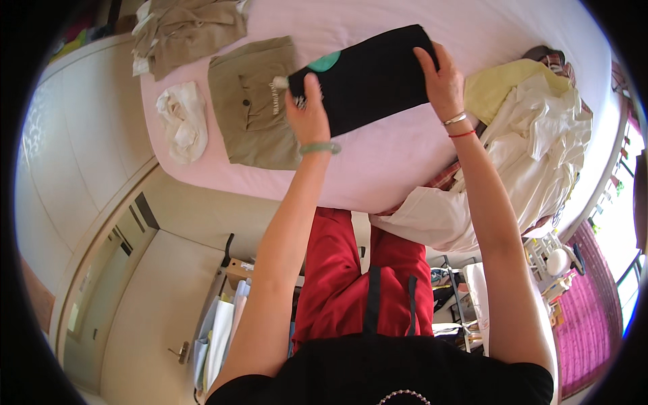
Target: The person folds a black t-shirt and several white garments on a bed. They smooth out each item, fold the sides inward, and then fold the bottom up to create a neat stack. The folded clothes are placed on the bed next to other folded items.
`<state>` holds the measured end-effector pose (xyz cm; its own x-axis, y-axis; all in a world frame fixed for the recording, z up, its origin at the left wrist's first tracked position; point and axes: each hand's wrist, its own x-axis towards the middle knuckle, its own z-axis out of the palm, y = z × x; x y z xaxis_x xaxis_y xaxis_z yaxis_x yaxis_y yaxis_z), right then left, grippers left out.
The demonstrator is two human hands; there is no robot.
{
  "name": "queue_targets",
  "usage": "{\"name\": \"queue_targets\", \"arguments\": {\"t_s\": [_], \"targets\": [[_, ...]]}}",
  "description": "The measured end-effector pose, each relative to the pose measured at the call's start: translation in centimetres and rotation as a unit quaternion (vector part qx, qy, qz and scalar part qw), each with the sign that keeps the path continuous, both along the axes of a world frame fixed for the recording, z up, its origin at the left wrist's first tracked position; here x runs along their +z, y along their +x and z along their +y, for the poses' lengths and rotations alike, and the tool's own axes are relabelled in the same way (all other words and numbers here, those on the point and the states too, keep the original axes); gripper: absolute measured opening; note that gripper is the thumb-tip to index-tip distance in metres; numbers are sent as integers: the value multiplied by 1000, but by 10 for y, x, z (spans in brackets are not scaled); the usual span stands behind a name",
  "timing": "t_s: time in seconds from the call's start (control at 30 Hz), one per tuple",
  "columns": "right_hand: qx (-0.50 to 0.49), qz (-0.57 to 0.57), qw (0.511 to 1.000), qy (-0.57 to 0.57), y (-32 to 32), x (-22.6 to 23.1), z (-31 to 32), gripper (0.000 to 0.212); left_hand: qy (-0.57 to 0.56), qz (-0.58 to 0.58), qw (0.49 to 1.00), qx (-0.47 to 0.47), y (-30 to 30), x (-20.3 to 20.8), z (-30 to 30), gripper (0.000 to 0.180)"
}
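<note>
Between my two hands is a folded black garment with a green round print near its left end; its exact kind does not show. My left hand grips the left end, thumb on top. The right end is held by my right hand, its thumb on the upper face and the fingers behind the cloth. Under and beside the left end, a folded khaki garment with a flap pocket lies flat on the pink bedsheet. The black garment is raised over the bed and tilted, its right end farther away.
Left of the khaki garment lies a bunched white cloth, with another khaki garment behind it. A loose heap of white clothes covers the bed's right side, beside a yellow cloth. A door stands at lower left.
</note>
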<state>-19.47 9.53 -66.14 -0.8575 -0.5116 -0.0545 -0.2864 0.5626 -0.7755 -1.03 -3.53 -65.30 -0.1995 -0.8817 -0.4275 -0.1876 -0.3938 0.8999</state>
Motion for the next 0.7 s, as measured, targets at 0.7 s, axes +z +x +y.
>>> {"name": "queue_targets", "arguments": {"t_s": [0.7], "targets": [[358, 343, 867, -46, 117, -4, -238, 46, -169, -274, 946, 44, 188, 0, -21, 68]]}}
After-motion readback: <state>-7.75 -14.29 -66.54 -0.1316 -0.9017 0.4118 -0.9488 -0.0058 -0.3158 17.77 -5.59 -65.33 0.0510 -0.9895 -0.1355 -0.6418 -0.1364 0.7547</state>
